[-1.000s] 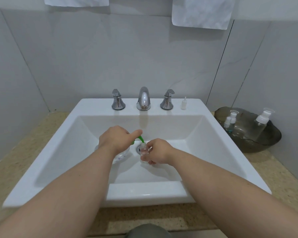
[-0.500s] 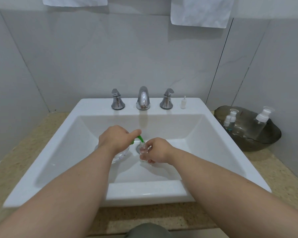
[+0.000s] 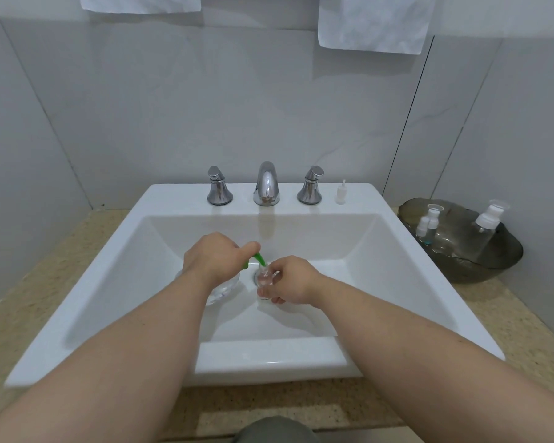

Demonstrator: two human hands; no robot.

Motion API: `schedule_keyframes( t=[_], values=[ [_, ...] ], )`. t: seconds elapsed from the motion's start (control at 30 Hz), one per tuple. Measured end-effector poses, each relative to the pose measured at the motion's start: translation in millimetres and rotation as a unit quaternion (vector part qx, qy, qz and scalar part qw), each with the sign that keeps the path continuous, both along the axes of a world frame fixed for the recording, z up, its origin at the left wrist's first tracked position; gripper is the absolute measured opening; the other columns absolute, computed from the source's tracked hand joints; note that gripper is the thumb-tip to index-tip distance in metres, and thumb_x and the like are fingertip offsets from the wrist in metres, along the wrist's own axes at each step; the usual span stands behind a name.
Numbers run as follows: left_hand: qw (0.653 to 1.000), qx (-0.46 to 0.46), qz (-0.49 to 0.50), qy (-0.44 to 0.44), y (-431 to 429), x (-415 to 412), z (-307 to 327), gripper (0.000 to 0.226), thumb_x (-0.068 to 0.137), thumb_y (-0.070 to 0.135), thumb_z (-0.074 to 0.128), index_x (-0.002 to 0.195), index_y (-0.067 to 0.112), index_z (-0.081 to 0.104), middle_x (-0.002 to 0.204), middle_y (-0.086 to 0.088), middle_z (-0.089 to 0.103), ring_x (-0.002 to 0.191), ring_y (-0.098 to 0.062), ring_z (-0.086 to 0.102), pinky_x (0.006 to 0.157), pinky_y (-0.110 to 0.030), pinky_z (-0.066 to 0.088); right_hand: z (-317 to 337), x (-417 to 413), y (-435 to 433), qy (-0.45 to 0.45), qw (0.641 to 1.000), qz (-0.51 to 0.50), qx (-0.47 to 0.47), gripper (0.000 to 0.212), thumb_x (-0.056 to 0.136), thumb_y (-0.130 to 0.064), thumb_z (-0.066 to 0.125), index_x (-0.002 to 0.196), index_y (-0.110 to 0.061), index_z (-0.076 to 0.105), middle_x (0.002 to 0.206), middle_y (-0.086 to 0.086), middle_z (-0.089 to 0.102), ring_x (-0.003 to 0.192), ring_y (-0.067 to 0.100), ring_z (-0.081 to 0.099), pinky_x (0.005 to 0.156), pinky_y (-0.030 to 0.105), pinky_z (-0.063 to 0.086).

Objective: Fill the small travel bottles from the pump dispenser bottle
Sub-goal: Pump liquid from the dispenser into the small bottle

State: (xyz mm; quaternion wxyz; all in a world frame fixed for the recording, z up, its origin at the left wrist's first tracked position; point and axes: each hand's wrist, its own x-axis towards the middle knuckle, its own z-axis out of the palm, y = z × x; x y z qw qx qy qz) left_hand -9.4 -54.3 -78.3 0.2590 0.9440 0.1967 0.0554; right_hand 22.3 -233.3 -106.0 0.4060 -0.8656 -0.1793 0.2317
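Note:
Inside the white sink (image 3: 397,282), my left hand (image 3: 215,260) sits on top of the pump dispenser bottle (image 3: 224,287), a clear bottle with a green pump head (image 3: 259,259). Its fingers curl over the pump, and the green spout points right and down. My right hand (image 3: 293,281) grips a small clear travel bottle (image 3: 264,279) upright by the drain, its mouth right under the spout tip. Most of the dispenser is hidden under my left hand.
Chrome faucet (image 3: 266,183) and two handles stand at the sink's back ledge, with a small white pump insert (image 3: 341,193) to their right. A dark translucent bowl (image 3: 480,266) on the speckled counter at right holds other travel bottles (image 3: 429,220). Towels hang above.
Both hands stay in place over the drain; only the view shifts slightly.

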Motion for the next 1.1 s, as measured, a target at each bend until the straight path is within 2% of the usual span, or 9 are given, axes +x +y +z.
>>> schedule_keyframes(
  t=[0.1,0.4,0.47,0.6,0.77,0.93,1.03,1.1],
  values=[
    [1.0,-0.004,-0.002,-0.005,1.3,0.0,-0.3,0.06,0.074,0.065,0.05,0.071,0.012,0.078,0.077,-0.003,0.075,0.072,-0.022,0.065,0.062,-0.03,0.045,-0.3,-0.2,0.3,0.0,1.0,0.003,0.001,0.028,0.085,-0.019,0.082,0.11,-0.011,0.07,0.091,0.003,0.069,0.071,0.018,0.07,0.087,0.038,0.062],
    [1.0,-0.007,-0.005,-0.001,-0.3,0.8,0.0,0.06,0.067,0.063,0.047,0.073,0.012,0.079,0.078,-0.003,0.076,0.08,-0.024,0.069,0.066,-0.031,0.048,-1.2,-0.9,0.8,0.005,1.0,0.007,0.011,0.022,0.087,-0.016,0.079,0.105,-0.008,0.07,0.101,0.011,0.074,0.074,0.021,0.069,0.089,0.04,0.061],
    [1.0,-0.005,-0.005,-0.003,-0.5,0.5,0.2,0.059,0.067,0.062,0.047,0.072,0.013,0.078,0.076,-0.002,0.076,0.08,-0.024,0.069,0.066,-0.031,0.048,-1.3,-0.6,0.9,0.007,1.0,0.006,0.012,0.026,0.087,-0.016,0.08,0.109,-0.008,0.07,0.103,0.012,0.074,0.074,0.021,0.07,0.089,0.04,0.061],
    [1.0,-0.006,-0.003,-0.009,0.0,0.6,0.5,0.056,0.069,0.061,0.049,0.068,0.013,0.078,0.074,-0.002,0.075,0.078,-0.025,0.068,0.064,-0.03,0.046,-0.9,-0.1,1.3,0.0,1.0,0.01,0.004,0.029,0.086,-0.02,0.082,0.111,-0.011,0.07,0.093,0.007,0.072,0.075,0.02,0.072,0.09,0.041,0.061],
    [1.0,-0.007,-0.001,-0.011,1.1,1.1,-0.7,0.052,0.076,0.059,0.052,0.069,0.015,0.078,0.074,-0.001,0.075,0.079,-0.024,0.068,0.065,-0.03,0.047,0.0,-1.4,1.3,0.0,1.0,0.009,0.004,0.031,0.086,-0.02,0.082,0.113,-0.011,0.07,0.101,0.011,0.073,0.08,0.022,0.074,0.09,0.042,0.061],
    [1.0,-0.008,-0.001,-0.01,0.7,0.2,0.2,0.053,0.076,0.059,0.053,0.071,0.013,0.078,0.075,0.0,0.075,0.073,-0.022,0.065,0.066,-0.03,0.047,1.4,-2.5,1.7,0.0,1.0,0.009,0.002,0.031,0.086,-0.02,0.082,0.113,-0.012,0.07,0.095,0.005,0.07,0.08,0.023,0.074,0.089,0.041,0.061],
    [1.0,0.002,0.0,-0.007,0.7,-1.1,0.7,0.056,0.084,0.061,0.057,0.063,0.011,0.071,0.065,-0.002,0.067,0.068,-0.023,0.058,0.063,-0.03,0.044,0.1,-0.7,1.6,0.003,1.0,0.007,0.003,0.029,0.086,-0.02,0.082,0.112,-0.013,0.07,0.099,0.008,0.072,0.087,0.028,0.076,0.091,0.042,0.061],
    [1.0,-0.001,-0.004,-0.011,1.1,-3.2,0.8,0.062,0.087,0.067,0.056,0.059,0.013,0.068,0.06,0.003,0.06,0.067,-0.021,0.057,0.062,-0.03,0.042,-0.8,0.0,1.1,0.002,1.0,0.006,0.002,0.027,0.086,-0.02,0.082,0.109,-0.014,0.07,0.096,0.007,0.072,0.085,0.027,0.076,0.091,0.042,0.061]
  ],
)
